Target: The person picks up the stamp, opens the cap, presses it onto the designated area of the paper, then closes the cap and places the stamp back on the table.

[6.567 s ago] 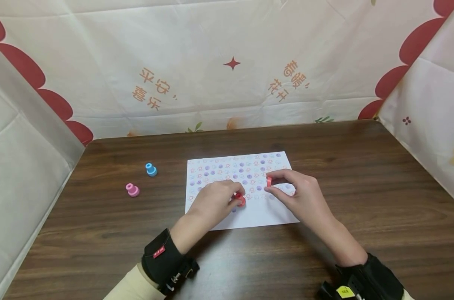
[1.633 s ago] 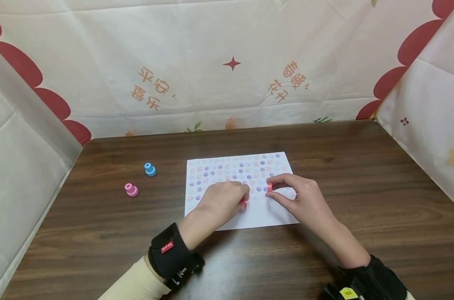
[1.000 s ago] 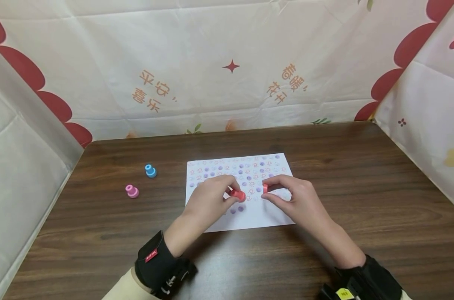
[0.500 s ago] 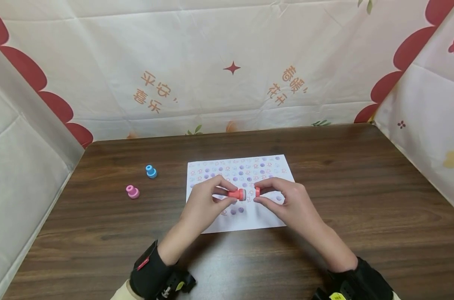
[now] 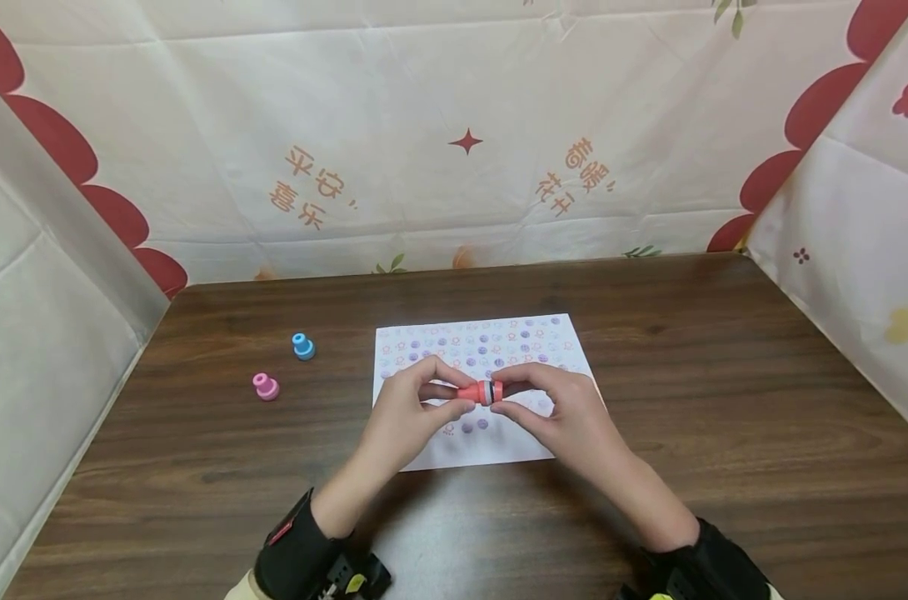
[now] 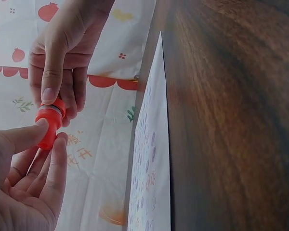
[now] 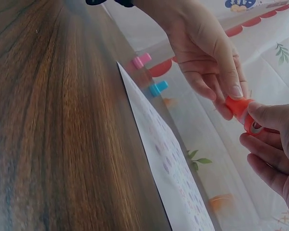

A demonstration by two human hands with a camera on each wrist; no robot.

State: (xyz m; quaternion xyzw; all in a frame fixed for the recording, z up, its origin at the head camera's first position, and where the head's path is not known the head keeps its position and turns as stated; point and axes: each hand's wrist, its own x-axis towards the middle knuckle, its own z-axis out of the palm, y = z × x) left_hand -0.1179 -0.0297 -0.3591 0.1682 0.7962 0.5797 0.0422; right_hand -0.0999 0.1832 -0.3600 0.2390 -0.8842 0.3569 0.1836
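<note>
Above the white sheet of stamped prints [image 5: 491, 450], the left hand [image 5: 409, 408] pinches a red stamp [image 5: 469, 393] by its handle, held sideways. The right hand [image 5: 555, 408] pinches the stamp's red cap [image 5: 497, 391] between thumb and fingers. Cap and stamp meet end to end, with a pale and dark band showing between them. In the left wrist view the red stamp [image 6: 49, 122] spans both hands' fingertips, well off the paper. The right wrist view shows the cap [image 7: 253, 126] slightly askew at the stamp's end.
A blue stamp [image 5: 302, 347] and a pink stamp [image 5: 266, 387] stand on the brown wooden table [image 5: 199, 467], left of the sheet. A printed white cloth [image 5: 394, 108] hangs behind the table and along both sides.
The left hand has lifted the red stamp off the paper and turned it sideways. The right hand has moved left, bringing the cap against the stamp's end. More purple and red prints show low on the sheet.
</note>
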